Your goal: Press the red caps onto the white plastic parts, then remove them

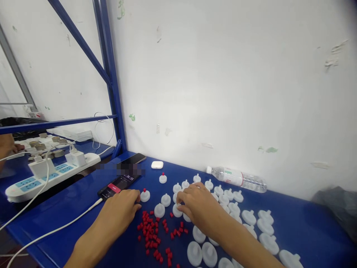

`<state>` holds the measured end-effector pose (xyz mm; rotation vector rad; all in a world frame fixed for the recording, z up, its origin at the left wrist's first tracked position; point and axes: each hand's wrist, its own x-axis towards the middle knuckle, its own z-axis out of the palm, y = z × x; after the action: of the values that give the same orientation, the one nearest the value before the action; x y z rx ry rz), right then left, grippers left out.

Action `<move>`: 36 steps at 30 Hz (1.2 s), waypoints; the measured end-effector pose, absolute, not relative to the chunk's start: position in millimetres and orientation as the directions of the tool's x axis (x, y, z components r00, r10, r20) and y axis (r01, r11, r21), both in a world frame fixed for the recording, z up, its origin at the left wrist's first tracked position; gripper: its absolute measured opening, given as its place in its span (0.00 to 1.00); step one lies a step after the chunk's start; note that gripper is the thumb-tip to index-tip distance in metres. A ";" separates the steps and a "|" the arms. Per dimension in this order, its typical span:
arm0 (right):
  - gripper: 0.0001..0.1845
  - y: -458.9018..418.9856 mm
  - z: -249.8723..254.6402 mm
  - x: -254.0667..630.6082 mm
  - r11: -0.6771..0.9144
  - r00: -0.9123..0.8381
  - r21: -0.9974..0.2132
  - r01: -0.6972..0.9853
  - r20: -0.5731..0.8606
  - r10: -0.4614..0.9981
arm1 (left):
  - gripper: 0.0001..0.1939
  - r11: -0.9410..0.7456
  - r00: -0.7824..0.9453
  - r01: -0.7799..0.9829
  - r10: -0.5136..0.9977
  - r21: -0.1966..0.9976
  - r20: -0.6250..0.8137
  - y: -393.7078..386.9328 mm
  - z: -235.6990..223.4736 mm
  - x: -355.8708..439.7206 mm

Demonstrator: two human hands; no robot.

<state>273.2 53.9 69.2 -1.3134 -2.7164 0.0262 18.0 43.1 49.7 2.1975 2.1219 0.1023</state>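
We take the scattered red caps [151,244] as the centre of our clock, twelve being straight ahead on the blue table [304,223]. The white stemmed discs [194,253] spread from about four o'clock round to one. At ten o'clock our left hand [122,205] has its fingers bent inward; we cannot tell whether they pinch anything. Our right hand [196,203], at two, curls its fingers over some white discs, its grip hidden from us. Near our left fingertips, about twelve, one red-tipped disc [145,196] stands stem up, and another [163,179] stands beyond it. A lit phone [110,191] lies at eleven. Farther, at twelve, we see a closed white case [157,165], its contents out of sight. At two, against the wall [212,74], a clear labelled bottle [253,182] lies on its side, white cap on; whether it holds liquid we cannot tell. Towards ten, two chargers sit plugged into a power strip [92,160]; beyond it shows a co-worker's hand [18,148].
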 end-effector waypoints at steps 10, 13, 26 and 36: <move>0.07 41.2 86.0 277.7 0.602 -0.559 -0.213 0.769 0.232 0.796 | 0.08 -0.064 0.063 0.988 0.998 0.141 0.007 51.5 32.7 6.1; 0.08 39.6 85.7 275.9 0.690 -0.621 -0.180 0.701 0.323 0.715 | 0.09 -0.099 0.093 0.982 0.995 0.162 0.044 51.4 34.0 6.4; 0.15 30.7 87.2 266.6 0.774 -0.677 -0.130 0.620 0.410 0.611 | 0.06 -0.458 0.247 0.583 0.887 0.671 0.391 12.4 81.9 48.7; 0.17 27.4 89.6 265.5 0.787 -0.664 -0.187 0.589 0.443 0.602 | 0.03 -0.398 0.242 0.475 0.917 0.785 0.318 8.6 84.1 58.3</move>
<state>265.5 27.4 89.6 -0.8896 -2.4859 0.0371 58.3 8.6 84.1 1.9760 1.2664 1.0592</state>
